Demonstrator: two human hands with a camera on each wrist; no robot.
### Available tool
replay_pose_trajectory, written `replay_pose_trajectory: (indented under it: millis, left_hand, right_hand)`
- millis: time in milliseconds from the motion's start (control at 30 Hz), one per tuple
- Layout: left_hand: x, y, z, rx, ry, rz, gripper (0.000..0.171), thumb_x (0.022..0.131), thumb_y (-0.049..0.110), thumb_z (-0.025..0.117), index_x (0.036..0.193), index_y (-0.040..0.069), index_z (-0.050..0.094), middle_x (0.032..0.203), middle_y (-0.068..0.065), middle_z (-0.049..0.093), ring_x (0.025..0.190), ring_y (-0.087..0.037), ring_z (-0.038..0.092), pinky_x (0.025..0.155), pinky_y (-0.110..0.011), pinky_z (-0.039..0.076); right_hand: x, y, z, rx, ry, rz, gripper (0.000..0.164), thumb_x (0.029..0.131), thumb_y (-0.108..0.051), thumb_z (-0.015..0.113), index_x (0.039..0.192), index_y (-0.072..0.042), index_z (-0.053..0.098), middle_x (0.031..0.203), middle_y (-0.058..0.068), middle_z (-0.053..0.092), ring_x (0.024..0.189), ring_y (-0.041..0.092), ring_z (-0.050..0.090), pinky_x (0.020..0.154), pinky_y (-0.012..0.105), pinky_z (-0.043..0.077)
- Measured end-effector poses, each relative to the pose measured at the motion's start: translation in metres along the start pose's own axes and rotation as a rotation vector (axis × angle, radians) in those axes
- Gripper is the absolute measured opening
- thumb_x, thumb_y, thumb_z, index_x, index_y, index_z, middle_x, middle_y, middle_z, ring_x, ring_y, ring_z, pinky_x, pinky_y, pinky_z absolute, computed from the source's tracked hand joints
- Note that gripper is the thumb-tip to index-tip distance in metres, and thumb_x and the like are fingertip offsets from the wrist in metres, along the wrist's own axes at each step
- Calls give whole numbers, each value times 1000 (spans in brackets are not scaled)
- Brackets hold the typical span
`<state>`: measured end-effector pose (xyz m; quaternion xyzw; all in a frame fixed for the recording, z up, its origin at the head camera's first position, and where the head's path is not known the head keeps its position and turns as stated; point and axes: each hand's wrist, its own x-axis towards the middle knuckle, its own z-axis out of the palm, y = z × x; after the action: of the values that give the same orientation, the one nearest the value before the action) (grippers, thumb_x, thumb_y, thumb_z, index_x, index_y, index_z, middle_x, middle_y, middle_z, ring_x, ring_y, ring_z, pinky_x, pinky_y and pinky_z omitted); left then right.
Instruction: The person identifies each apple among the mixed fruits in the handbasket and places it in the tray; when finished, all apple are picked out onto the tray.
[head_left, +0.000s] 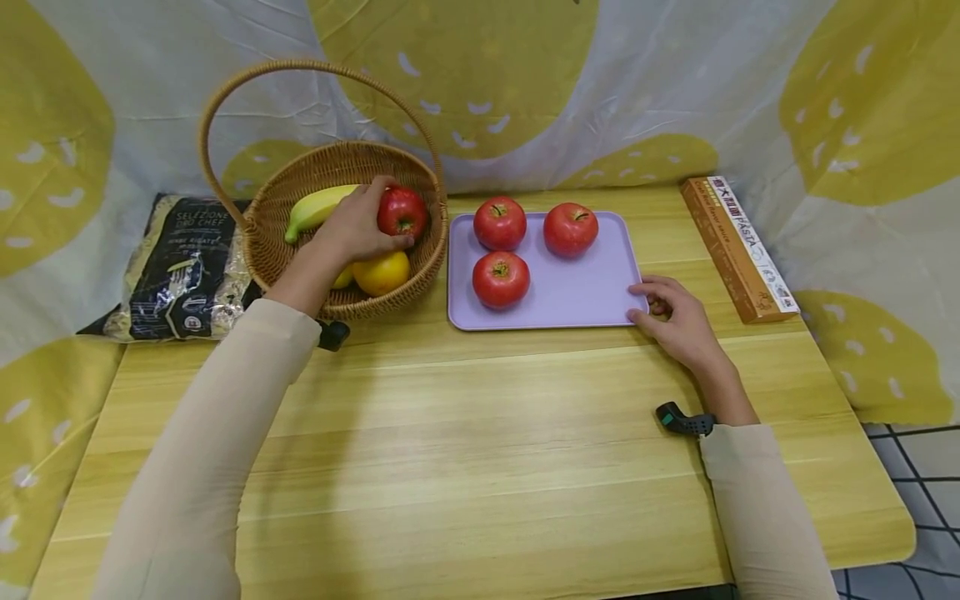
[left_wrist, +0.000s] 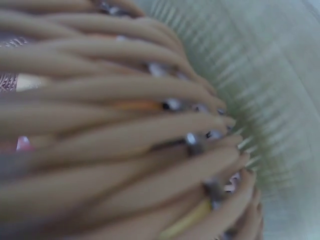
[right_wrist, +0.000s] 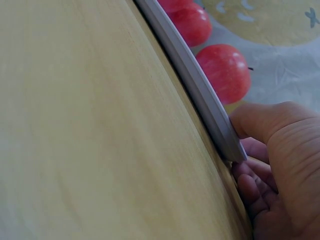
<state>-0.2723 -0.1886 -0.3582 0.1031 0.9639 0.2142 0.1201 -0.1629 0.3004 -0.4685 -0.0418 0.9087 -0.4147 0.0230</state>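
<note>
Inside the wicker basket (head_left: 345,310), my left hand (head_left: 360,225) holds a red apple (head_left: 402,211), thumb and fingers round it. A banana (head_left: 318,208) lies beside that hand, and a round yellow-orange fruit (head_left: 382,273) sits just below it. The basket's weave fills the left wrist view, hiding the left hand there. My right hand (head_left: 675,321) pinches the right edge of a lilac tray (head_left: 577,292); in the right wrist view, the thumb lies over the tray's rim (right_wrist: 200,100) with fingers beneath. On the tray stand three red apples (head_left: 501,280).
Left of the basket lies a black and clear pasta bag (head_left: 180,267). A brown pasta box (head_left: 738,250) stands to the tray's right. The basket's tall handle (head_left: 322,65) arches over the left arm. Behind hangs a yellow-patterned cloth (head_left: 465,75); the wooden table (head_left: 480,450) extends in front.
</note>
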Motion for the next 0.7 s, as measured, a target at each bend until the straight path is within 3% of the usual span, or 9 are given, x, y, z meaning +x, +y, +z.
replay_pose_trajectory:
  millis: [133, 333, 700]
  left_hand:
    - [2, 0, 1, 33, -5, -12, 97, 89, 40, 77, 164, 25, 19, 156, -30, 35, 137, -52, 45, 110, -68, 40]
    - [2, 5, 6, 83, 28, -38, 96, 85, 42, 79, 162, 27, 24, 147, -31, 36, 123, -50, 54, 100, -69, 45]
    - [1, 10, 10, 49, 121, 0, 91, 76, 30, 88, 150, 15, 36, 146, -22, 46, 129, -46, 51, 101, -69, 45]
  right_hand:
    - [0, -1, 0, -1, -3, 5, 40, 97, -25, 73, 133, -10, 67, 151, 11, 52, 105, 22, 50, 84, 21, 38]
    - [0, 0, -1, -7, -6, -5, 40, 97, -25, 72, 133, -9, 68, 150, 12, 52, 104, 23, 50, 84, 21, 38]
    - [0, -1, -1, -4, 0, -7, 39, 97, -24, 73, 132, -8, 68, 149, 12, 53, 103, 23, 51, 83, 20, 38]
